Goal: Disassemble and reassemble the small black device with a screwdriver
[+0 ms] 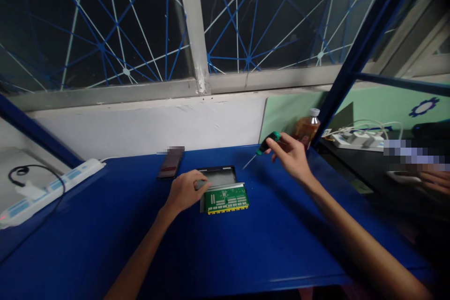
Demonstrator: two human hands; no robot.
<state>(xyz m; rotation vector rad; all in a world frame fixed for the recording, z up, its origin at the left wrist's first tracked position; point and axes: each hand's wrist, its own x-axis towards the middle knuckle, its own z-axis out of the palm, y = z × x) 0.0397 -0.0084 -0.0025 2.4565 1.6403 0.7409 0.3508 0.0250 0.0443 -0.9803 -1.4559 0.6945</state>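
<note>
A green circuit board (227, 197) with a yellow row of connectors along its near edge lies on the blue table. Behind it is a black-rimmed metal case (223, 177); a silver strip (230, 186) runs between the two. My left hand (184, 191) is closed at the strip's left end, thumb and fingers pinching the grey metal there. Right of the case and above the table, my right hand (291, 155) grips a screwdriver (269, 143) by its green-and-black handle. Its thin shaft slants down to the left, with the tip apart from the board.
A dark phone (171, 163) lies behind my left hand. On the left is a white power strip (52, 192) with a black cable. A capped drink bottle (307, 129) stands at the back right. Another person's hand (438, 178) shows at the far right, beside more plugs (358, 139).
</note>
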